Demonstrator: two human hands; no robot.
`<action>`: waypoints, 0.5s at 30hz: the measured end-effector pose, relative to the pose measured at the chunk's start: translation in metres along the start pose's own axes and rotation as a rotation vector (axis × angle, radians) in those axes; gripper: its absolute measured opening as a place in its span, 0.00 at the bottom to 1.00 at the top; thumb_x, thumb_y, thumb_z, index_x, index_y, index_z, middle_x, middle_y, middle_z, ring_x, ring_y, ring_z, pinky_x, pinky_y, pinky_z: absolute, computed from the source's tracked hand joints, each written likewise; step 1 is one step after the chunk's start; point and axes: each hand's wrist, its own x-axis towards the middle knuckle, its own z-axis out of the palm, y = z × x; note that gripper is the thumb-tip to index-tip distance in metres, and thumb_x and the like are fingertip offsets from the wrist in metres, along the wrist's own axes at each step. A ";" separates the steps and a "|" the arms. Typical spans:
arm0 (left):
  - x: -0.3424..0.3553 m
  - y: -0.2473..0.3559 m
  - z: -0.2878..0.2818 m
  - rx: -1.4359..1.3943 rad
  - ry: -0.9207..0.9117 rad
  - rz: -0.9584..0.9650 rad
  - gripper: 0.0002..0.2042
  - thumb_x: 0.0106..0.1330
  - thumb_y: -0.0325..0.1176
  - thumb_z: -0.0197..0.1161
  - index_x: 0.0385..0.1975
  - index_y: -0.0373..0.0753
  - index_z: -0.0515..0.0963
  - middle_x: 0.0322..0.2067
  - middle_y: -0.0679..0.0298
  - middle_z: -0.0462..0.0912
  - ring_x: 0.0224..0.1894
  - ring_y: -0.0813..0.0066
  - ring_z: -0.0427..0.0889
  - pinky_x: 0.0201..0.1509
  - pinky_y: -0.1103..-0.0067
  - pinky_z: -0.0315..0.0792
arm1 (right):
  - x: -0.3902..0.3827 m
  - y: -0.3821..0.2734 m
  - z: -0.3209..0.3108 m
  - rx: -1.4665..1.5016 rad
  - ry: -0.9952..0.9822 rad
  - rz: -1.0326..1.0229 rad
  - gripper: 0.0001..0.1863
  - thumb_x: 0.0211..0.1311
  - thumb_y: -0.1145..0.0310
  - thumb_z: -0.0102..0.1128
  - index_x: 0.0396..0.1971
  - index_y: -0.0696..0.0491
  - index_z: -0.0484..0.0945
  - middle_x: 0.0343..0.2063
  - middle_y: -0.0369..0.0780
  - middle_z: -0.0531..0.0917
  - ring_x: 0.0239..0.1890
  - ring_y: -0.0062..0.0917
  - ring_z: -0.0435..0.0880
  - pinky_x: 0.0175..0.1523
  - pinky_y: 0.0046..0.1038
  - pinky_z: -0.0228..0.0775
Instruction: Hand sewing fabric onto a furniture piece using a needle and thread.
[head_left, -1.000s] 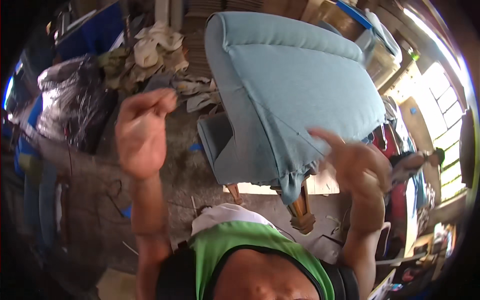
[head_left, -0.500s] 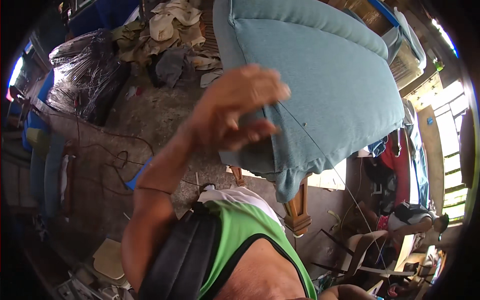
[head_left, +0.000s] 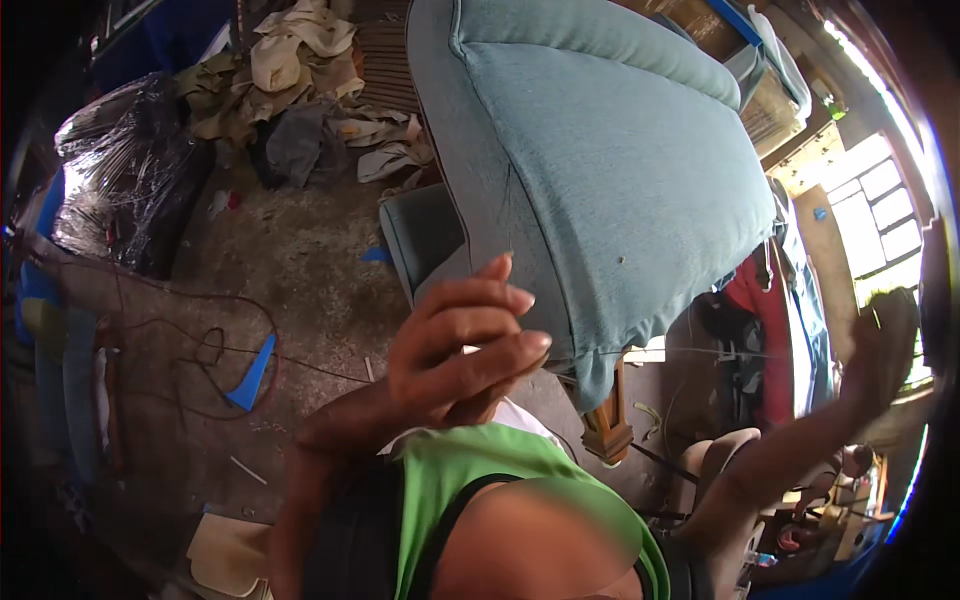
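A blue-grey upholstered seat [head_left: 640,170] fills the upper middle, with a loose flap of its fabric [head_left: 597,378] hanging at the near corner above a carved wooden leg [head_left: 607,425]. My left hand [head_left: 465,345] hovers before that corner, fingers loosely bent and apart, with nothing visible in them. Far out at the right, my right hand [head_left: 885,330] is raised and closed. A thin thread [head_left: 700,351] stretches from near the fabric corner toward it. The thread's end inside the fist is too small to make out.
At the left stands a bundle wrapped in clear plastic [head_left: 130,170], near a heap of cloth scraps [head_left: 290,90]. A cord [head_left: 190,295] and a blue scrap [head_left: 252,375] lie on the floor. Another person [head_left: 850,465] is at the lower right, near chairs.
My left hand has dropped from over the seat's side to below its corner. My right hand has swung up into view at the right, and the thread now runs nearly level.
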 end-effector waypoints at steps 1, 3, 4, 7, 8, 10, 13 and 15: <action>0.006 0.007 -0.003 -0.066 0.010 0.001 0.11 0.56 0.20 0.72 0.39 0.35 0.83 0.33 0.61 0.80 0.44 0.62 0.82 0.62 0.58 0.77 | -0.006 -0.010 -0.014 -0.193 -0.088 0.101 0.13 0.67 0.74 0.52 0.48 0.60 0.79 0.39 0.42 0.83 0.31 0.25 0.81 0.37 0.24 0.71; -0.001 0.019 -0.010 -0.079 0.059 -0.014 0.12 0.56 0.18 0.71 0.40 0.35 0.84 0.34 0.61 0.80 0.44 0.61 0.82 0.61 0.55 0.78 | 0.002 0.017 0.009 -0.138 -0.398 0.194 0.11 0.69 0.77 0.52 0.47 0.60 0.80 0.41 0.44 0.85 0.35 0.25 0.85 0.40 0.26 0.76; 0.000 0.023 -0.016 -0.088 0.062 -0.012 0.12 0.56 0.18 0.71 0.40 0.35 0.84 0.34 0.61 0.80 0.44 0.61 0.82 0.61 0.55 0.78 | 0.016 0.015 0.047 -0.177 -0.558 0.216 0.11 0.71 0.76 0.52 0.49 0.61 0.78 0.42 0.45 0.85 0.35 0.25 0.86 0.42 0.26 0.78; -0.009 0.032 -0.034 -0.109 0.037 -0.051 0.13 0.56 0.17 0.70 0.41 0.34 0.84 0.34 0.61 0.80 0.44 0.61 0.83 0.60 0.56 0.80 | 0.038 0.046 0.140 -0.105 -0.783 0.033 0.08 0.72 0.68 0.57 0.38 0.58 0.76 0.24 0.40 0.84 0.28 0.21 0.85 0.35 0.25 0.74; -0.009 0.033 -0.037 -0.120 0.038 -0.049 0.13 0.56 0.17 0.70 0.41 0.34 0.84 0.34 0.61 0.80 0.44 0.61 0.83 0.60 0.56 0.80 | 0.046 0.047 0.152 -0.189 -0.842 0.011 0.09 0.72 0.66 0.59 0.37 0.57 0.75 0.22 0.39 0.84 0.27 0.20 0.85 0.34 0.24 0.73; -0.011 0.032 -0.046 -0.065 -0.038 -0.107 0.14 0.55 0.17 0.70 0.42 0.35 0.84 0.34 0.61 0.80 0.44 0.61 0.83 0.59 0.57 0.80 | 0.055 0.052 0.167 -0.332 -0.963 0.076 0.13 0.69 0.61 0.63 0.36 0.56 0.78 0.22 0.39 0.83 0.26 0.21 0.84 0.33 0.26 0.72; -0.011 0.038 -0.051 -0.069 -0.041 -0.140 0.15 0.56 0.17 0.71 0.43 0.36 0.84 0.34 0.61 0.80 0.44 0.61 0.83 0.59 0.57 0.80 | 0.060 0.049 0.184 -0.495 -1.002 -0.053 0.13 0.67 0.59 0.65 0.36 0.55 0.82 0.23 0.39 0.84 0.25 0.22 0.83 0.33 0.29 0.72; -0.011 0.039 -0.053 -0.068 -0.039 -0.146 0.15 0.56 0.17 0.71 0.44 0.36 0.83 0.34 0.62 0.80 0.44 0.61 0.83 0.59 0.57 0.80 | 0.061 0.052 0.186 -0.494 -0.986 -0.076 0.12 0.67 0.59 0.66 0.36 0.54 0.83 0.24 0.39 0.84 0.25 0.23 0.82 0.34 0.30 0.72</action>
